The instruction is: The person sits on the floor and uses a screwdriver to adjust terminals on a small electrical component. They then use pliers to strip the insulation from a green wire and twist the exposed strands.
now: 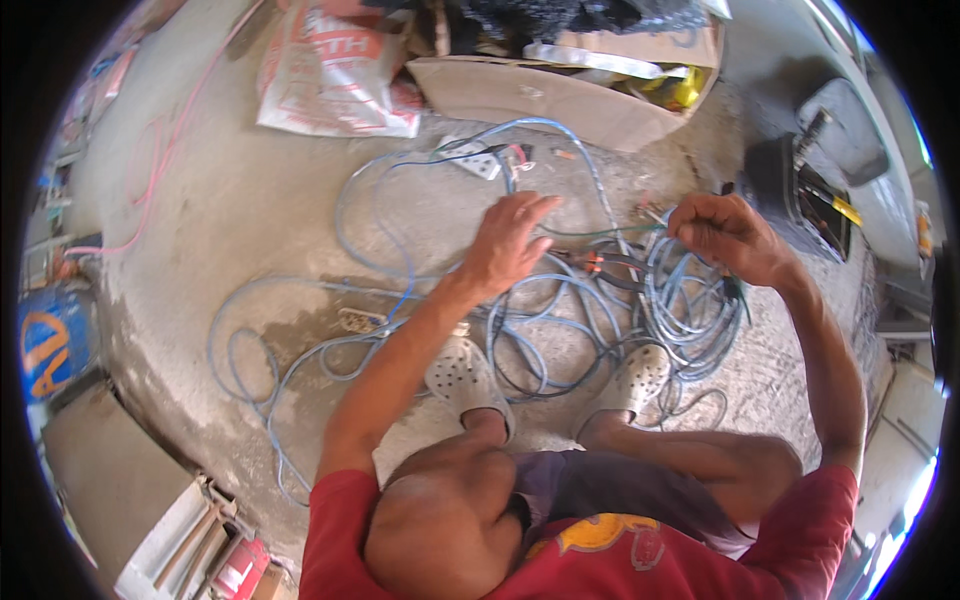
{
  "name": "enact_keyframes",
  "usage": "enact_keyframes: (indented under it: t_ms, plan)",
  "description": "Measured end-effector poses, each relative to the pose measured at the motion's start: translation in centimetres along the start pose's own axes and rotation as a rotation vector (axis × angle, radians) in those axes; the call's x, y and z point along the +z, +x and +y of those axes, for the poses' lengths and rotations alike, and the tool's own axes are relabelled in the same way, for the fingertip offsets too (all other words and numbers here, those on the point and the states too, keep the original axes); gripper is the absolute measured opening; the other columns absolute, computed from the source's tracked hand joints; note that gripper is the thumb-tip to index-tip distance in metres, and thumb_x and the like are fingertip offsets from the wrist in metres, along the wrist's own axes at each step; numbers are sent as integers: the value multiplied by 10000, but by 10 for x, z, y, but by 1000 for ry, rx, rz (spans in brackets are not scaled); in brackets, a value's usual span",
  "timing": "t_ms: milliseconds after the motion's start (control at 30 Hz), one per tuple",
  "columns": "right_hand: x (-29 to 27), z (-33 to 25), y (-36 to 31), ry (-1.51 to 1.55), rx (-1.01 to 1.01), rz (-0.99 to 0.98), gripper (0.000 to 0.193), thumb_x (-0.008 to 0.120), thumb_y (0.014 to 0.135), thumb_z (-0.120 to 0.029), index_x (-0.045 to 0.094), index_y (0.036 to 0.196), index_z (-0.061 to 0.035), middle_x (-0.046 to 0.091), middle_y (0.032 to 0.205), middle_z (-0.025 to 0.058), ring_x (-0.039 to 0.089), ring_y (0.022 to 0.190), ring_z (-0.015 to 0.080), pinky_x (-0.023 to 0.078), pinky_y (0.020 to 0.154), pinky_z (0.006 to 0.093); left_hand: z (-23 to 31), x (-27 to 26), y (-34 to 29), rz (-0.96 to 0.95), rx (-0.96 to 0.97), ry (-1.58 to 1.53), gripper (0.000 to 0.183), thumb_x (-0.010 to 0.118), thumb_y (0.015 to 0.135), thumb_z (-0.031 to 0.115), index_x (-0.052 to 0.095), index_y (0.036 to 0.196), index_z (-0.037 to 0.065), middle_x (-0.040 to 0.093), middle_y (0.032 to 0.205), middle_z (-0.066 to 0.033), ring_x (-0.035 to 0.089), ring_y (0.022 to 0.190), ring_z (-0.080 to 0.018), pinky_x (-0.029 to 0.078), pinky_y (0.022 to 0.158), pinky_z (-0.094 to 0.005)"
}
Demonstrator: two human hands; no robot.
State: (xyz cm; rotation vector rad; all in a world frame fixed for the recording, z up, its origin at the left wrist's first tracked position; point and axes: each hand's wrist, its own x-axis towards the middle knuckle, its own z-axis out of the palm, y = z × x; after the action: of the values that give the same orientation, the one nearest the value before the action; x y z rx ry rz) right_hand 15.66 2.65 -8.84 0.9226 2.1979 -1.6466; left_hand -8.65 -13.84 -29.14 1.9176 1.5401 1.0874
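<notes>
My right hand (728, 238) is closed, its fingertips pinching a thin green wire (600, 234). The wire stretches left across the floor toward my left hand (510, 245), which hovers with its fingers apart and the thumb away from them. Pliers (597, 262) with red-and-black handles lie between the hands. Under and beside my right hand is a loose coil of blue cable (690, 320), whose loops spread left around my feet. Beyond my left hand sits a white socket strip (472, 157). A small pale socket piece (360, 320) lies left of my left forearm.
A torn cardboard box (550, 100) and a white printed sack (335, 75) stand ahead. On the right is a dark open tool bag (775, 185). A blue drum (60, 345) is at the far left. My shoes (465, 375) stand among the cable loops.
</notes>
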Motion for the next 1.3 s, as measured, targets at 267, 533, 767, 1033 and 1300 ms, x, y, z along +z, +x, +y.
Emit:
enact_keyframes:
  t_ms: [267,533,767,1033,1300]
  plan:
    - [-14,24,-35,46,425,-119,188,597,883,-160,677,963,-10,689,858,27,590,713,130,470,663,270,-19,-5,28,-117,93,538,429,599,819,37,585,1231,155,571,1252,-44,505,1213,-259,358,1008,-503]
    - [-12,90,-68,975,-193,-254,269,542,907,-180,623,853,71,580,562,150,598,428,226,546,502,373,-21,-35,9,-18,0,47,548,656,700,-26,555,1226,89,563,1269,-122,505,1231,-326,400,1048,-440]
    - [-4,56,-52,978,-407,370,288,451,1002,-250,436,1124,11,538,526,65,507,377,205,472,462,355,56,13,52,60,-44,-389,526,632,879,187,458,1353,40,476,1357,-190,465,1276,-326,356,1089,-412]
    - [89,9,60,141,-4,-46,272,554,924,-239,647,845,4,565,666,100,579,498,164,462,443,303,107,-28,82,46,-256,-1083,394,444,1043,312,536,1296,25,660,1115,-137,605,1082,-178,453,981,-321]
    - [129,-10,94,178,44,-321,483,430,1000,-377,681,838,2,536,502,86,539,401,179,475,516,363,76,-57,27,296,-563,-1115,299,486,1027,356,568,989,71,537,712,6,492,611,-82,437,567,-247]
